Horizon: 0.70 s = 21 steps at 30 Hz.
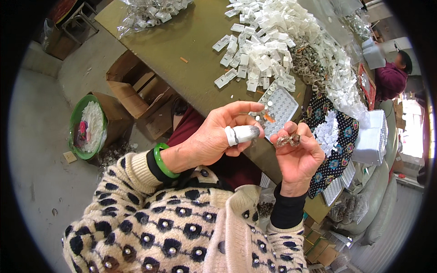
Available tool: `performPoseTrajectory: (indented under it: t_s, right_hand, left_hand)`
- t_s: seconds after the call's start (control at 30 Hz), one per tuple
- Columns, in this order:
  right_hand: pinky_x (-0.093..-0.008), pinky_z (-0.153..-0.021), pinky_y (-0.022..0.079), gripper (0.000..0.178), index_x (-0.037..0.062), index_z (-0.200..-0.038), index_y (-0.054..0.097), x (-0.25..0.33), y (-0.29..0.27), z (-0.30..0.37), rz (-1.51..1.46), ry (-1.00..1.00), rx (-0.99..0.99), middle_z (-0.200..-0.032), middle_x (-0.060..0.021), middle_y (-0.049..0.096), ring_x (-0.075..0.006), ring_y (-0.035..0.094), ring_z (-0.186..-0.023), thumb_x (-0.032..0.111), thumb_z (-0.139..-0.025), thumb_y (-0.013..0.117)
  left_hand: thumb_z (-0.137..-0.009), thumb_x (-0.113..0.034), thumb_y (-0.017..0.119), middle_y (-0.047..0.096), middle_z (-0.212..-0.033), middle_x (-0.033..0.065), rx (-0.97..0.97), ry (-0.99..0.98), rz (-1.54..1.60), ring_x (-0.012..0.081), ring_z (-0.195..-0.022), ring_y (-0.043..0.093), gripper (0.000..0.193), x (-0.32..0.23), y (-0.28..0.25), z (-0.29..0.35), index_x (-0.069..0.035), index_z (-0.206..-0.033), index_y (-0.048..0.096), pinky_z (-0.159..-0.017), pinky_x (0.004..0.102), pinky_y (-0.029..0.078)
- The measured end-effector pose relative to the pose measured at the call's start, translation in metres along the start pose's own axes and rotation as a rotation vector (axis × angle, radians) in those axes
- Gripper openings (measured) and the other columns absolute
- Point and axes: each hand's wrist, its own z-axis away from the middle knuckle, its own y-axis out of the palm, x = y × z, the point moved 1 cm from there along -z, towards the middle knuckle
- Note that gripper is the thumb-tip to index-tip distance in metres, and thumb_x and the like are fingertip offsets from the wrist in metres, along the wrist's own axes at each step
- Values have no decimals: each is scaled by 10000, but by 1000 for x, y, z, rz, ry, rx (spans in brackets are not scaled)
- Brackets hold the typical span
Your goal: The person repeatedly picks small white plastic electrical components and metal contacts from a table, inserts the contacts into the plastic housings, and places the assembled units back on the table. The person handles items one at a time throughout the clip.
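My left hand (218,132), with a green bangle and a white wrapping on one finger, has its fingers curled inward above the table edge. Its fingertips come close together; what they hold, if anything, is too small to make out. Beside it my right hand (298,157) is closed around a few small clear-and-brown plastic pieces (287,140), pinched at the fingertips. Just beyond both hands lies a pale tray with rows of round pockets (284,105). Small white round pieces (269,103) and an orange strip (269,118) lie at its near left side.
A large heap of white plastic boxes (264,50) covers the far table, beside a brownish heap (309,63). White bits (327,132) lie on a patterned cloth (347,150) at right. Cardboard boxes (132,86) and a green basin (75,113) stand at left. Another person (391,79) sits far right.
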Motion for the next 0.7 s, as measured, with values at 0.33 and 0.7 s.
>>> performPoseTrajectory:
  t_s: [0.33,0.7]
  right_hand:
    - [-401,-875,545,186,-45,-969,562,-12,15,14,664,-321,-77,-1128,-254,611,-321,664,-976,95,-846,567]
    - [-309,-787,493,91,-23,-895,619,-36,21,14,1405,-604,4,-901,-124,663,-230,633,-830,12,-840,683]
  left_hand:
    - [-879,-52,706,683,-888,40,-149,-6,-319,39,-638,567,273,-4,5,4,3,-1141,648,-505,171,403]
    - [-856,-26,720,661,-893,20,-138,339,-892,63,-764,603,226,6,17,8,10,-1056,622,-690,218,506]
